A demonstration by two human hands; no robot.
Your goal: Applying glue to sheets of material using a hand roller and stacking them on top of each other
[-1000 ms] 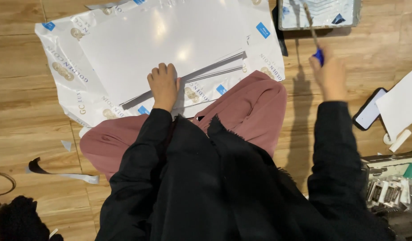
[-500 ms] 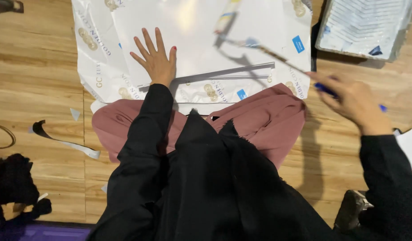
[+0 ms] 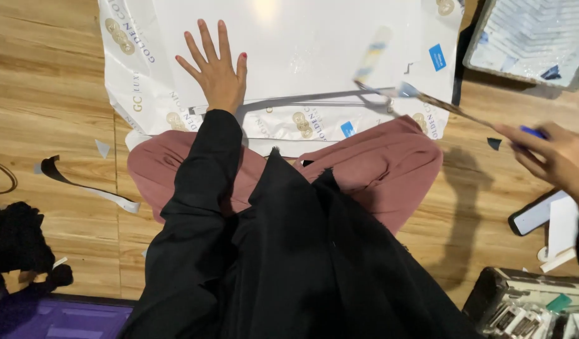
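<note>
Nearest the camera, at the floor's right edge, the right hand [image 3: 556, 157] grips the blue handle of a thin metal-shafted paint roller [image 3: 427, 100]; its fingers are curled tight around the handle, so the long shaft can be steered from well back. The forearm comes in from the right and the shaft slants up and left, carrying the blurred pale roller sleeve [image 3: 373, 53] over the right half of the white glossy rectangular board [image 3: 302, 44]. Whether the sleeve touches the surface cannot be told.

The board lies flat on a white printed plastic sheet [image 3: 139, 94] spread over the wooden plank floor [image 3: 45, 75], which likely keeps paint off the wood.

The left hand [image 3: 215, 72] rests palm down near the board's near left corner, fingers spread wide and straight, the black-sleeved arm extended forward; that flat press seems meant to keep the board from sliding.

Beyond, at the floor's far right corner, sits a grey ribbed paint tray [image 3: 534, 37], within reach of the roller.
</note>
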